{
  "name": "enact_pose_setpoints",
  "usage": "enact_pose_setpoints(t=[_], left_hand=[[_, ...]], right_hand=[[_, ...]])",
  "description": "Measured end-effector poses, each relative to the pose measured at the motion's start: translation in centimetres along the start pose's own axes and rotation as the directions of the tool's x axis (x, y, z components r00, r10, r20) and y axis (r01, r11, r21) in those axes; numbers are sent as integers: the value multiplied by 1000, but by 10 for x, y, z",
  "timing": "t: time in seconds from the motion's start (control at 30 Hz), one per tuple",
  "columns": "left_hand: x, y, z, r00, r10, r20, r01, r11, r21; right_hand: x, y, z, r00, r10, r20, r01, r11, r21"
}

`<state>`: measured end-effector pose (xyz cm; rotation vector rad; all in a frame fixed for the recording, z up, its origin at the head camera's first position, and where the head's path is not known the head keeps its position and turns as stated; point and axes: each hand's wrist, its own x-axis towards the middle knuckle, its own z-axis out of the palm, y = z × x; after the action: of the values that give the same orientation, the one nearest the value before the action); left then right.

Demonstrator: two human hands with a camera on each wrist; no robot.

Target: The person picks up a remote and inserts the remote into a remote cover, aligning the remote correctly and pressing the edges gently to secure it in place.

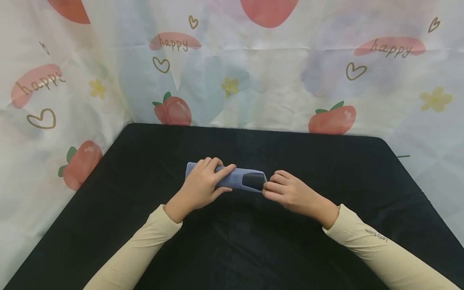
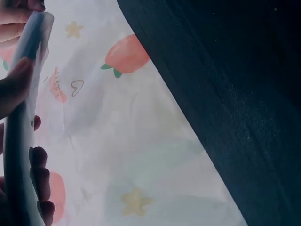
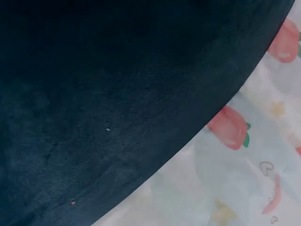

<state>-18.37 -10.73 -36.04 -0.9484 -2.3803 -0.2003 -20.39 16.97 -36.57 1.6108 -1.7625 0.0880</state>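
A long, slim blue-grey object (image 1: 233, 177) with a dark panel at its right end is held level over the black table. Its exact kind cannot be told. My left hand (image 1: 203, 181) grips it near its left end, fingers over the far side and thumb along the near side. At the other end, the curled fingers of my right hand (image 1: 288, 191) pinch the tip, partly covering it. The left wrist view shows the same object (image 2: 21, 127) edge-on, with left fingertips (image 2: 40, 174) wrapped round it. Neither hand nor object appears in the right wrist view.
A black-covered table (image 1: 253, 249) lies beneath both hands. Behind and to the left hangs a pale curtain (image 1: 268, 88) printed with strawberries, hearts and flowers. The table's edge (image 3: 188, 143) crosses the right wrist view diagonally, with small specks on the dark surface.
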Motion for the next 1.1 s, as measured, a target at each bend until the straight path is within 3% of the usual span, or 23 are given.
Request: enact_pose_setpoints(t=[0.13, 0.33, 0.53, 0.73, 0.97, 1.1], left_hand=[[2, 1, -1, 999, 14, 38, -13, 1000, -10], [3, 2, -4, 994, 25, 106, -19, 998, -53], [2, 5, -4, 995, 17, 101, -12, 998, -55], [1, 8, -2, 995, 8, 103, -5, 999, -33], [2, 13, 2, 992, 20, 128, -20, 1000, 5], [4, 15, 8, 990, 34, 141, -36, 999, 13]], right_hand=[[1, 2, -4, 997, -50, 63, 55, 995, -77], [3, 7, -12, 990, -108, 95, 122, 980, -155], [7, 5, -18, 982, -166, 96, 180, 970, -166], [14, 0, -21, 978, -157, 138, 177, 973, -145], [20, -6, -23, 939, -153, 309, 205, 969, -142], [23, -8, -23, 921, -126, 369, 185, 974, -131]])
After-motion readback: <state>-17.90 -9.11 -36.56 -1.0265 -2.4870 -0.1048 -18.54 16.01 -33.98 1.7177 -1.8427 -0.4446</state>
